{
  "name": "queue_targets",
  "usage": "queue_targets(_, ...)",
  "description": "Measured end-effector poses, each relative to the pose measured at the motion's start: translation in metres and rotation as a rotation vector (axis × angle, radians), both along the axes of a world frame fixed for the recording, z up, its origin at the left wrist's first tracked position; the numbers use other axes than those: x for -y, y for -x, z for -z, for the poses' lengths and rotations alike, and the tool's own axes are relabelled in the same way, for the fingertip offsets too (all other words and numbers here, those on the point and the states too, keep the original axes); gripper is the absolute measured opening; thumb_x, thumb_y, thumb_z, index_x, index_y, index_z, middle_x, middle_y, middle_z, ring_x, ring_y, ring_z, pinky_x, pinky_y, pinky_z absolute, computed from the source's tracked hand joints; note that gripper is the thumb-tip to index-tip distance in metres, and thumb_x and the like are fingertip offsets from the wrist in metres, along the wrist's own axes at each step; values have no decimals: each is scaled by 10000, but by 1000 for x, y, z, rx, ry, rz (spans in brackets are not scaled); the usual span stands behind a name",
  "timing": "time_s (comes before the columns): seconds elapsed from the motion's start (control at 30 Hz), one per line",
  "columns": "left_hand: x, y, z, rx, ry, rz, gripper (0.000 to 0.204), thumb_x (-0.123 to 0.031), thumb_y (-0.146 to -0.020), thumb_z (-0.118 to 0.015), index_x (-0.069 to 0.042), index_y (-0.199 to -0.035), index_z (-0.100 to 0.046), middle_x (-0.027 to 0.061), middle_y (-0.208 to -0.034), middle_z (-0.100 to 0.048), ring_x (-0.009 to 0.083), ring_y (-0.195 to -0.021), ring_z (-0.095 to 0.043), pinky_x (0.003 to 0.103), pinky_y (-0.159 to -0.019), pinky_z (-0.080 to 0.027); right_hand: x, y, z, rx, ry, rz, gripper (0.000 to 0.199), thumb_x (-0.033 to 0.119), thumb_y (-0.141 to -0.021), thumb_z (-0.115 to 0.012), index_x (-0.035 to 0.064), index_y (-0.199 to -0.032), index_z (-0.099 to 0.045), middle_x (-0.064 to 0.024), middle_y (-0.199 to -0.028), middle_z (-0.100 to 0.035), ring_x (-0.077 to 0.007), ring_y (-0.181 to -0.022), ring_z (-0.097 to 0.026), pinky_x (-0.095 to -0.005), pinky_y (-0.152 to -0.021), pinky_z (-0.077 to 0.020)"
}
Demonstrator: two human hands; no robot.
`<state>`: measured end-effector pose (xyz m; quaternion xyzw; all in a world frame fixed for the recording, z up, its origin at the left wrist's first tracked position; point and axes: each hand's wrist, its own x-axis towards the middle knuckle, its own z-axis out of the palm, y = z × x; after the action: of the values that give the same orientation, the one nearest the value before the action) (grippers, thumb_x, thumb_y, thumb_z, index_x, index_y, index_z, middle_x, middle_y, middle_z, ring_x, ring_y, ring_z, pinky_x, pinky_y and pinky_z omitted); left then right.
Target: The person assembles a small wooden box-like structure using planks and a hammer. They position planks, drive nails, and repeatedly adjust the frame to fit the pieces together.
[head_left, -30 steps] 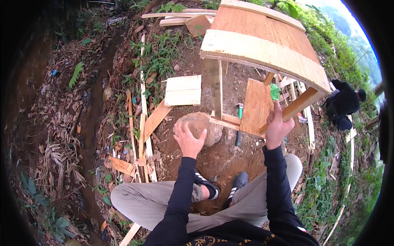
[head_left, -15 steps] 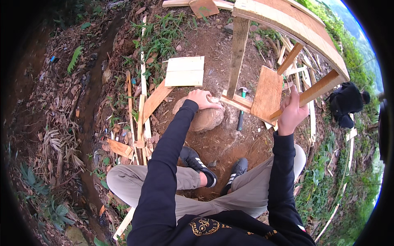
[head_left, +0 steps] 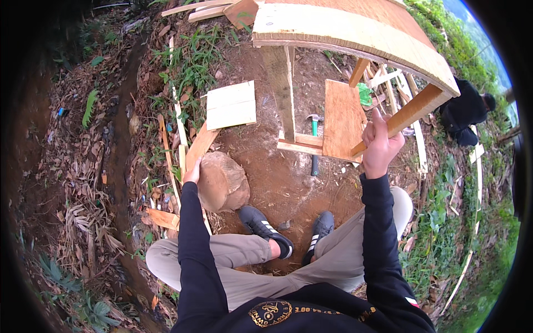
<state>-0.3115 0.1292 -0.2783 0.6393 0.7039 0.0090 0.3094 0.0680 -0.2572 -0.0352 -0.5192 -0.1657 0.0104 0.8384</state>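
Your left hand (head_left: 192, 173) lies flat against the rock's (head_left: 223, 181) left side at frame centre-left, fingers hidden behind it. Your right hand (head_left: 381, 145) is wrapped around the slanted leg (head_left: 410, 114), which runs toward the upper right.

Left hand (head_left: 192, 176) rests against a brown rock (head_left: 222, 181); right hand (head_left: 380, 145) grips a slanted wooden leg (head_left: 408, 115), hammer (head_left: 314, 141) lying just left of it.
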Motion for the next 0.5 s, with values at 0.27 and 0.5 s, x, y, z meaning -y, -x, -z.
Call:
queue_targets(0.27, 134, -100, -77, 809, -735, -190, 385, -351, -1023, -473, 6, -985, -611, 131, -957, -666, 237, -906, -636, 375, -864, -480, -23, 24, -5, -8, 57, -37, 247, 64, -931, -619, 84, -721, -490, 59, -515, -372, -27, -394, -305, -223, -389, -209)
queue_targets(0.5, 314, -201, -114, 1414, 364, 355, 622, -490, -1010, -430, 75, -1262, -494, 219, -1109, -674, 261, -893, -708, 377, -753, -572, -58, 59, 6, -137, -52, -200, 255, 73, -919, -649, 87, -721, -488, 62, -531, -409, -19, -404, -319, -229, -380, -238)
